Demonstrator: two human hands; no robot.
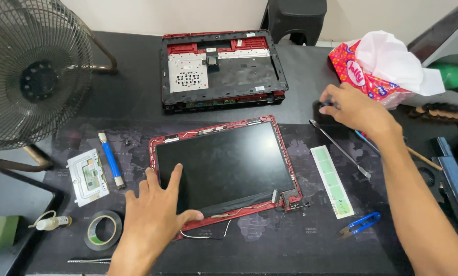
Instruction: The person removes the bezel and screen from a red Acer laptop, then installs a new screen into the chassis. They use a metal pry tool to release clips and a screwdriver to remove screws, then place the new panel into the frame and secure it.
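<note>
we find the widest open stretch of tabletop (290, 245) along the near edge, between our left hand (152, 220) and the blue snips (360, 225). the laptop screen panel (224, 166) fills the middle, with the laptop base (221, 69) close behind it, leaving only a narrow lane between them. on the left the fan (32, 71), blue-handled tool (110, 159), small board (87, 177) and tape roll (103, 230) crowd the way. on the right the metal spudger (341, 150), green strip (332, 180) and tissue pack (377, 66) hem in our right hand (356, 107).

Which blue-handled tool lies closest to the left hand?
The blue-handled brush-like stick left of the red-framed screen; the blue snips lie far off on the right.
</note>
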